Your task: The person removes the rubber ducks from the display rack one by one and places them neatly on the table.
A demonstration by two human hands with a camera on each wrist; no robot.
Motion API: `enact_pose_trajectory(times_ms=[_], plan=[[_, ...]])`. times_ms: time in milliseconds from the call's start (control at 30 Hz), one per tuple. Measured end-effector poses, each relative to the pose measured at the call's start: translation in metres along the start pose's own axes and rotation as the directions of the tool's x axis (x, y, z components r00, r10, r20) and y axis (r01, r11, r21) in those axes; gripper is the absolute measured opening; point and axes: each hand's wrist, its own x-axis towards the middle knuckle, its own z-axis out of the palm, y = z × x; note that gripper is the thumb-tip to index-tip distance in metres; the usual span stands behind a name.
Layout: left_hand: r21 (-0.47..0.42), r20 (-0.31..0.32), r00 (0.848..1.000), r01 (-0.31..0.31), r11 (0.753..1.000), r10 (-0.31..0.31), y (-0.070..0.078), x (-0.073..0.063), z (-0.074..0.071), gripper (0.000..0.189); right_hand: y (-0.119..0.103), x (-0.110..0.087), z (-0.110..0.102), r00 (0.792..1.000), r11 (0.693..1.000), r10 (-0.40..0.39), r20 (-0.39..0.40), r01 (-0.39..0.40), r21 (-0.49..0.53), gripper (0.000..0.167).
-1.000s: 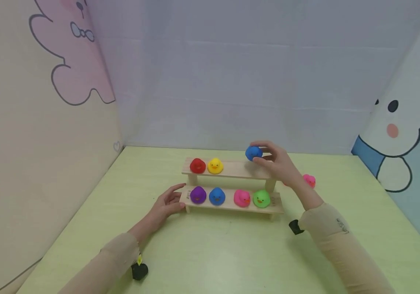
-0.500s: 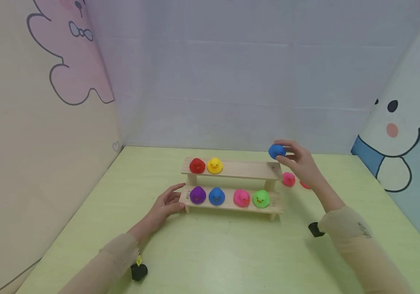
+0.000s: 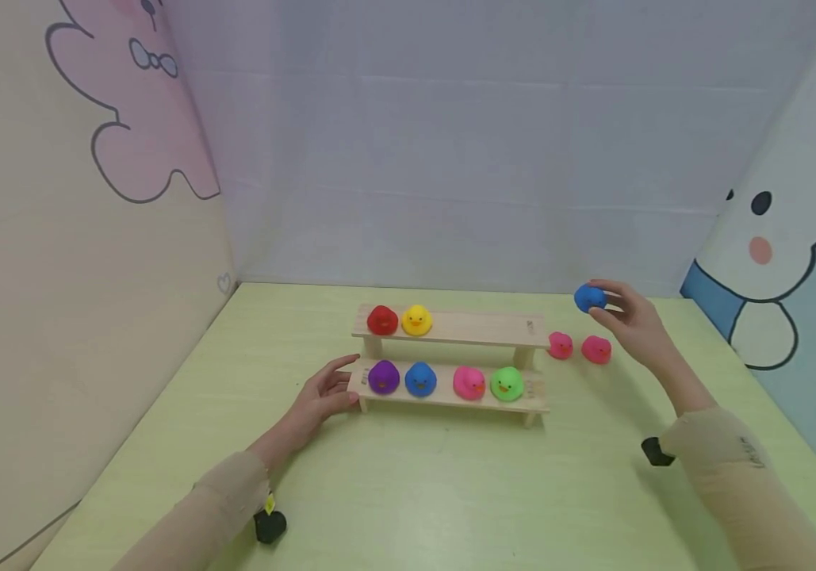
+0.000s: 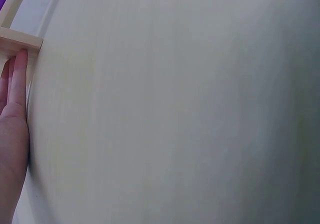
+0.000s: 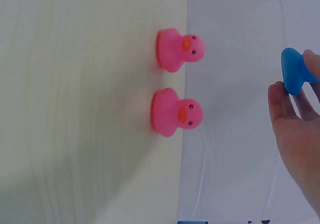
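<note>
A two-tier wooden rack (image 3: 443, 404) stands on the table. My left hand (image 3: 316, 403) holds the left end of its lower shelf; in the left wrist view, the fingers (image 4: 19, 79) reach under the board. In my right hand (image 3: 632, 321) a blue rubber duck (image 3: 589, 298) is pinched, raised above the table right of the rack. A red duck (image 3: 382, 320) and a yellow duck (image 3: 417, 320) sit on the upper shelf. The lower shelf bears a purple duck (image 3: 384, 377), another blue duck (image 3: 420, 380), a pink duck (image 3: 469, 382) and a green duck (image 3: 507, 384).
Two more pink ducks (image 3: 561, 345) (image 5: 177, 112) stand on the pale green table (image 3: 408, 492), just right of the rack and below my right hand. A white cloth wall (image 3: 408, 174) rises behind the table, with patterned side walls left and right.
My right hand has carried the blue duck rightward from over the upper shelf to beyond the rack, uncovering the two pink ducks. The left hand stays at the rack's end.
</note>
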Motion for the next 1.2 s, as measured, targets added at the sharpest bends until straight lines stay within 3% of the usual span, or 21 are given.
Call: enact_pose_trajectory(times_ms=[233, 667, 867, 1067, 1200], plan=[[0.005, 0.003, 1.000, -0.002, 1.000, 0.002, 0.001, -0.001, 0.000, 0.063, 0.035, -0.014, -0.015, 0.999, 0.998, 0.026, -0.046, -0.023, 0.062, 0.047], [-0.015, -0.004, 1.000, 0.006, 1.000, -0.006, 0.003, -0.002, 0.002, 0.065, 0.072, -0.041, -0.036, 0.988, 0.991, 0.137, -0.071, -0.137, 0.002, 0.039], [0.002, -0.010, 1.000, 0.016, 1.000, -0.016, 0.005, -0.003, 0.002, 0.065, 0.087, -0.053, -0.042, 0.970, 0.965, 0.243, 0.014, -0.240, -0.108, 0.051], [0.011, -0.015, 1.000, 0.023, 1.000, -0.023, 0.005, -0.002, 0.002, 0.065, 0.099, -0.062, -0.046, 0.946, 0.941, 0.318, 0.063, -0.306, -0.143, 0.057], [0.007, -0.015, 1.000, 0.016, 1.000, -0.016, 0.003, -0.001, 0.002, 0.065, 0.101, -0.066, -0.050, 0.912, 0.920, 0.384, 0.143, -0.366, -0.140, 0.064]])
